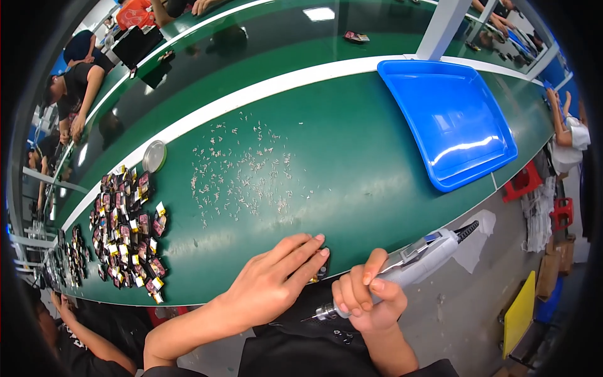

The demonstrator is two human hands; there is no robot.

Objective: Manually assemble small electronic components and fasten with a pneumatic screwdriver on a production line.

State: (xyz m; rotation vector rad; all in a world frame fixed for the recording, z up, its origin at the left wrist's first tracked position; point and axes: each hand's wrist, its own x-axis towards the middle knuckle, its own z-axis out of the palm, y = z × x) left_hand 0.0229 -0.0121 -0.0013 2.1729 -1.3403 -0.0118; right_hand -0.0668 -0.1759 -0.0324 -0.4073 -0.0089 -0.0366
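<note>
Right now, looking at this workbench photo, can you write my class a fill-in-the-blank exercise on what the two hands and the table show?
1. The right hand grips a grey power ____.
2. The left hand lies flat on a small part at the edge of the ____ table.
3. The tray at the far right is ____.
4. The pile of parts lies to the person's ____.

Missing words: screwdriver; green; blue; left

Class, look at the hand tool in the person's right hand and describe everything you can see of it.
The grey-white pen-shaped power tool looks plastic-bodied, with a metal collar and thin tip at its lower end pointing left, toward the left hand. A black ribbed cable sleeve leaves its upper end. It lies tilted, off the green table's near edge, gripped by the right hand.
</note>
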